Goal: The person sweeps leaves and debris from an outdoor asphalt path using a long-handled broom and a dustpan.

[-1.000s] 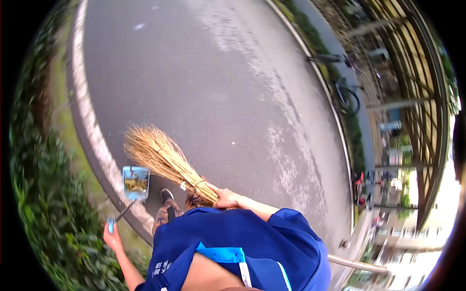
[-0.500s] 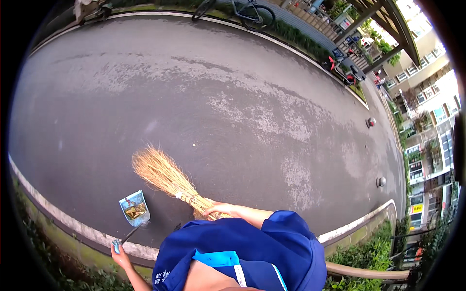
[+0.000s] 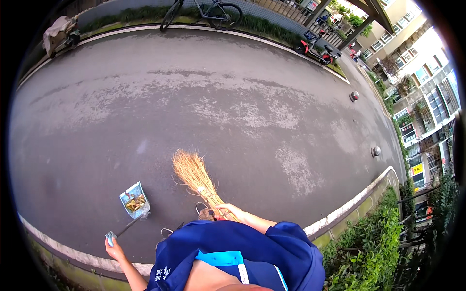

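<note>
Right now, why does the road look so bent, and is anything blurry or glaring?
Head view: the fisheye lens bows the kerb and road toward a black rim. The buildings at upper right are washed out by bright daylight. Broom, dustpan and both hands, left hand and right hand, look sharp; shadows are soft.

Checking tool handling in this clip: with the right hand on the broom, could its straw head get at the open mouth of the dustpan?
Probably yes. The right hand grips the broom, whose straw rests on bare asphalt beside the dustpan, held by the left hand. Nothing lies between them.
</note>
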Available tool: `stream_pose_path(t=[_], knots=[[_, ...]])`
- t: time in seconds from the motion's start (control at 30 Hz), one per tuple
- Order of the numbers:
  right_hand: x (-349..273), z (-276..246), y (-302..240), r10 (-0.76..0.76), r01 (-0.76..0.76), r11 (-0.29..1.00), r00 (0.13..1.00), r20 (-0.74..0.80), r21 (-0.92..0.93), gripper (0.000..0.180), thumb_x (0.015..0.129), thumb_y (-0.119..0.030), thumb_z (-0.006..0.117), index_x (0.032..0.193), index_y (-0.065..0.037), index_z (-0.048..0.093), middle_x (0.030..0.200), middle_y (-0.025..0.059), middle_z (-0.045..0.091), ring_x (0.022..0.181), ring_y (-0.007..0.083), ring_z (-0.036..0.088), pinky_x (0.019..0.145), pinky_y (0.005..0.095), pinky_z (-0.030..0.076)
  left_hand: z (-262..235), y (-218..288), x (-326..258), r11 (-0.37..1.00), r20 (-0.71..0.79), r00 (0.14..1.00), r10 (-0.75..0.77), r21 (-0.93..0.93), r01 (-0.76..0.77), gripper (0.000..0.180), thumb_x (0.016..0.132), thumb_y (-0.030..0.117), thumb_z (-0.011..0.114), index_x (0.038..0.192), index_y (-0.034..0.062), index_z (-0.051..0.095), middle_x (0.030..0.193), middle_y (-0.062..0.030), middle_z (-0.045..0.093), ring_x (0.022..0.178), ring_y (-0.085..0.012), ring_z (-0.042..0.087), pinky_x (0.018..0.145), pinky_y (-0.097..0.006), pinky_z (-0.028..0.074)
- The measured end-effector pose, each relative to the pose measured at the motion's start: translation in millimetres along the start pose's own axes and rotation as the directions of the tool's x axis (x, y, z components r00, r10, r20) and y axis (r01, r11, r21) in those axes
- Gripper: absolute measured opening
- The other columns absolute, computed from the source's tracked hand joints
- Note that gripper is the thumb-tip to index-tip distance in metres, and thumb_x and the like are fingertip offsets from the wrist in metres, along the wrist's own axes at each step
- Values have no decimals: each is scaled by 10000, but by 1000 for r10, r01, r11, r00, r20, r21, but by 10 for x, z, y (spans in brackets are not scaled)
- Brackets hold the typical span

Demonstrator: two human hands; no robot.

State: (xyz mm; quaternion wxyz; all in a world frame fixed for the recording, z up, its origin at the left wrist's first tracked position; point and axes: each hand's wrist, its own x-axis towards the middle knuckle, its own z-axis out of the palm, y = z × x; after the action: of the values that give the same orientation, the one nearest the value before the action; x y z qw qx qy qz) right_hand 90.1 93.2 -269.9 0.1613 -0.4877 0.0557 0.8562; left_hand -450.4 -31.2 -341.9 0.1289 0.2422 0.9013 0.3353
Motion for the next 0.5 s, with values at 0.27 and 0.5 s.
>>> stream_pose_path(t=[0.27,0.5], knots=[[211,499,872,-27,26,1000,998,48,15,270,822,-225,629,1056,-113,554,733,96,621,589,193,610,524,316,537,-725,-978,-86,925,10,998,-58,-375,58,378,866,202,651,1131,-63,600,1001,-111,673,870,-165,613,817,-316,477],[591,1333,1088,-36,41,988,999,34,-146,256,821,-219,633,1041,-116,551,707,101,618,566,197,606,502,315,531,-1085,-1694,122,888,49,987,-156,-430,161,381,922,259,583,1135,-56,609,1004,-93,662,862,-145,586,807,-274,454]])
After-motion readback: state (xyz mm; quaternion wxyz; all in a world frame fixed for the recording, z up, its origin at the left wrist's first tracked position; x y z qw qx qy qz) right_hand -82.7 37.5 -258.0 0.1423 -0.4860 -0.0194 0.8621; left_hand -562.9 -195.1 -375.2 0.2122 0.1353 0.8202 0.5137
